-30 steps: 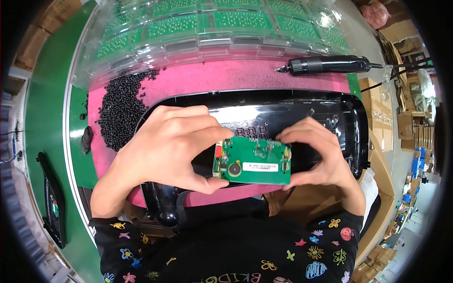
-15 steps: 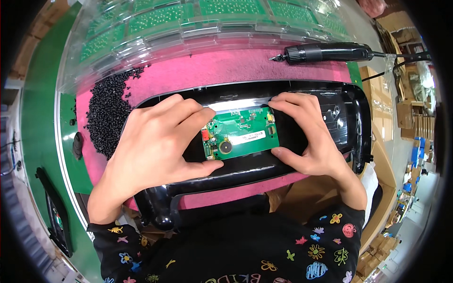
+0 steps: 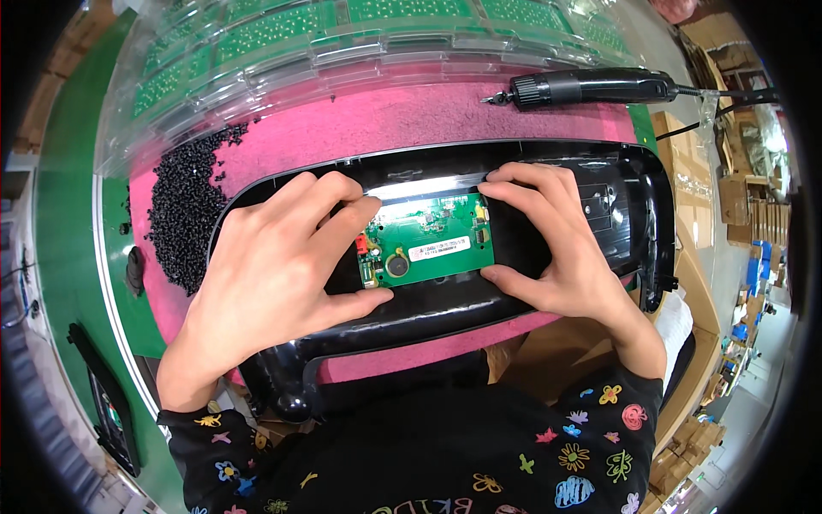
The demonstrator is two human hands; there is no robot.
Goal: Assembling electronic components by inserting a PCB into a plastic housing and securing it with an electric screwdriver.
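Between my two hands is a green circuit board (image 3: 428,236), carrying a white label, a round dark part and a red part at its left end. My left hand (image 3: 287,257) grips its left corners with thumb and fingers. On the right end, my right hand (image 3: 556,244) pinches the corners the same way. The board sits over the middle of a long, glossy black plastic housing (image 3: 411,313), close to a shiny strip along the board's far side. Whether the board touches the housing underneath, I cannot tell.
A pink mat (image 3: 368,116) lies under the housing. Small black screws (image 3: 184,214) are heaped at left. A black electric screwdriver (image 3: 591,88) lies at the far right. Clear plastic trays (image 3: 342,56) with green boards stand at the back. Another black part (image 3: 103,398) is at the left.
The circuit board and both hands have shifted slightly to the left, and the board's tilt has changed a little. My grip stays the same.
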